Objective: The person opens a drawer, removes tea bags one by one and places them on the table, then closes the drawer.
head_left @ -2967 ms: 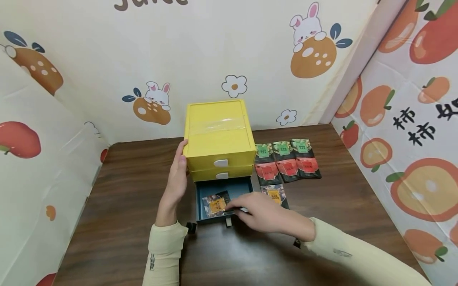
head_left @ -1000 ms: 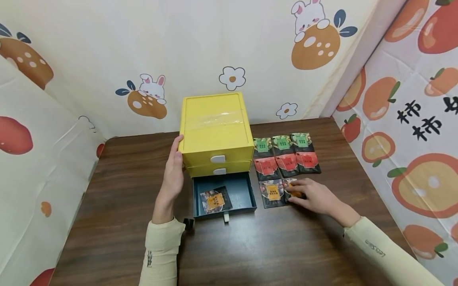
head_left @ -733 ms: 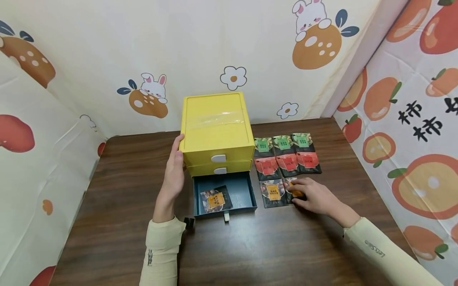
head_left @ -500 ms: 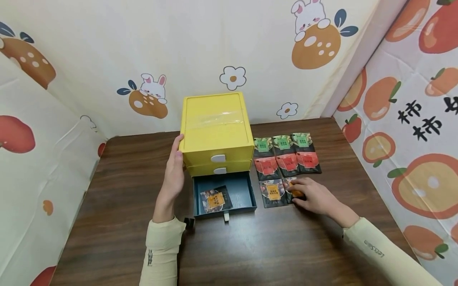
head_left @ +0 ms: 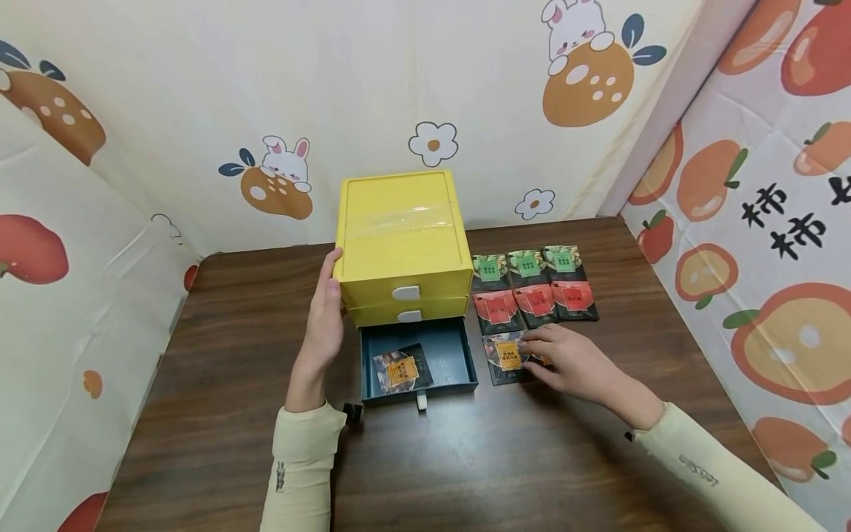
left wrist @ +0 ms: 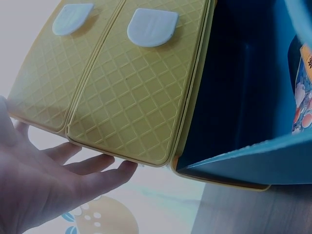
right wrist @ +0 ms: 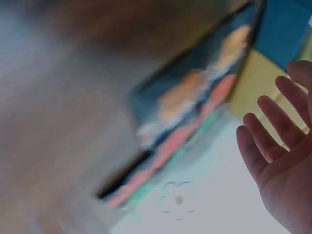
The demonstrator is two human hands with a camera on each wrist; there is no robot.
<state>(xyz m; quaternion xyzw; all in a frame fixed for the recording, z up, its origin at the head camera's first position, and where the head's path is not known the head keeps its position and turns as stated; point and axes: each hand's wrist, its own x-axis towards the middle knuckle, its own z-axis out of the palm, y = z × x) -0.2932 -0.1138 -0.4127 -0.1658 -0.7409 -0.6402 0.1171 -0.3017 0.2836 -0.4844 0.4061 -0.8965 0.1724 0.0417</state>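
A yellow drawer cabinet [head_left: 402,229] stands at the middle back of the table. My left hand [head_left: 322,329] steadies its left side; in the left wrist view, the fingertips [left wrist: 127,168] lie along the cabinet's edge. The dark blue bottom drawer [head_left: 450,358] is pulled out, with an orange-labelled sachet [head_left: 402,369] lying tilted inside. Right of the drawer, another orange-labelled sachet [head_left: 505,360] lies flat. My right hand [head_left: 578,366] hovers over a second one beside it, mostly hidden in the head view. In the right wrist view the fingers [right wrist: 280,117] are spread and hold nothing.
Behind the orange-labelled sachets lies a row of three red sachets [head_left: 535,303], and behind those a row of three green ones [head_left: 527,267]. A pale pull tab [head_left: 422,401] sticks out from the drawer front. Printed cloth walls [head_left: 372,89] border the wooden table [head_left: 233,355].
My right hand took a sachet from the drawer to the table, set it right of the first orange-labelled one, and has now let go, shifting slightly left. My left hand stayed against the cabinet.
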